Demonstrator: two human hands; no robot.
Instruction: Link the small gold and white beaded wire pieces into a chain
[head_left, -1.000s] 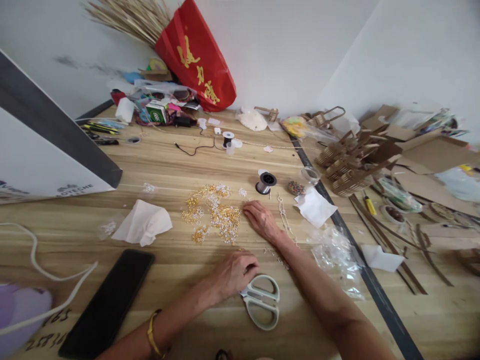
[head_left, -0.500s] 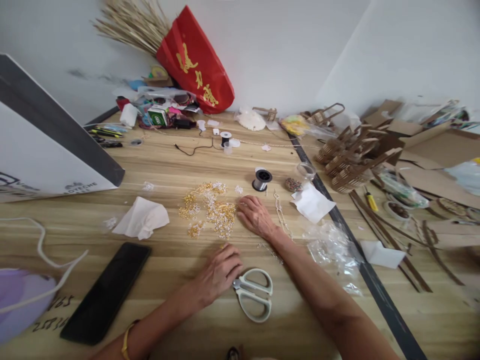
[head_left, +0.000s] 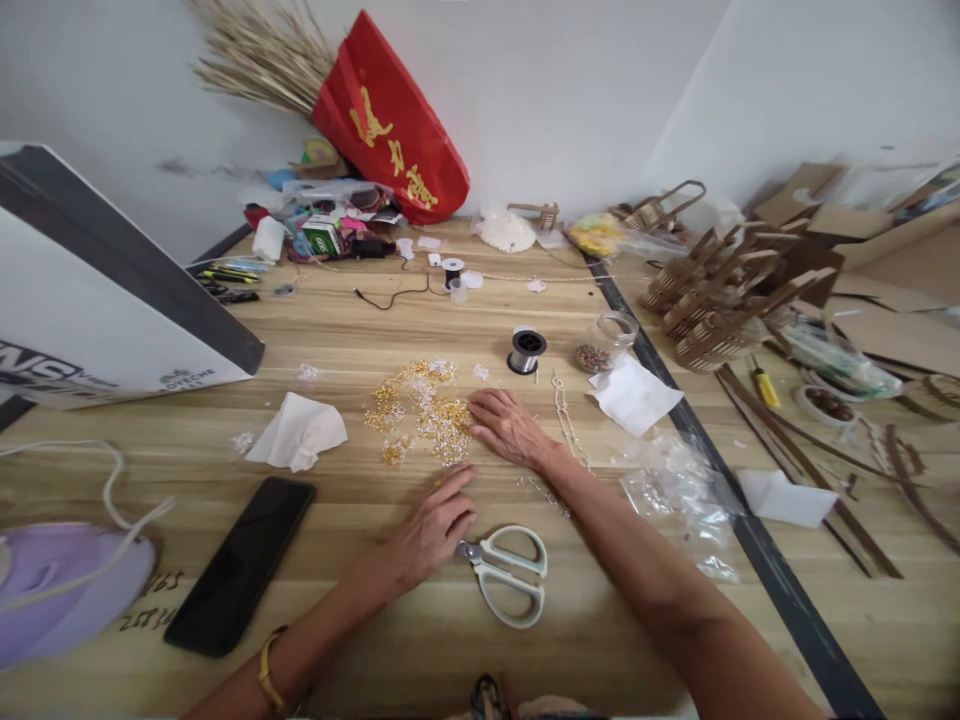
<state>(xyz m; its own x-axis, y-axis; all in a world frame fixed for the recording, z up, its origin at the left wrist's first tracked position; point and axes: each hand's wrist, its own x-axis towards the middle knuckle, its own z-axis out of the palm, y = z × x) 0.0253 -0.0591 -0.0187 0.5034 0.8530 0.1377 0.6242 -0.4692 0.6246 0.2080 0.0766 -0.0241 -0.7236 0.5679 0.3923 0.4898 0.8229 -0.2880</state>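
Gold and silver small jewellery pieces [head_left: 442, 415] lie in a loose pile on the wooden table. Against the pile's right edge, my right hand [head_left: 508, 425] rests low with its fingers stretched out; its fingertips touch the outer pieces. My left hand [head_left: 431, 525] is in front of the pile, fingers loosely extended and the index finger pointing at the near edge. I see nothing held in either hand. Scissors with pale handles [head_left: 517, 575] lie just right of my left hand, the blades partly hidden beneath it. A thin chain [head_left: 566, 415] lies beyond my right wrist.
A spool of silver wire [head_left: 527, 350] stands behind the pile, near a clear jar [head_left: 611, 340]. A black phone [head_left: 240, 565] and a crumpled cloth [head_left: 300, 432] lie left. Plastic bags [head_left: 682, 490] and white paper [head_left: 636, 393] lie right, with small woven baskets [head_left: 705, 330] beyond.
My left hand's index finger has stretched forward, closer to the pile. My right hand has slid slightly left against the pieces. The whole view has shifted a little.
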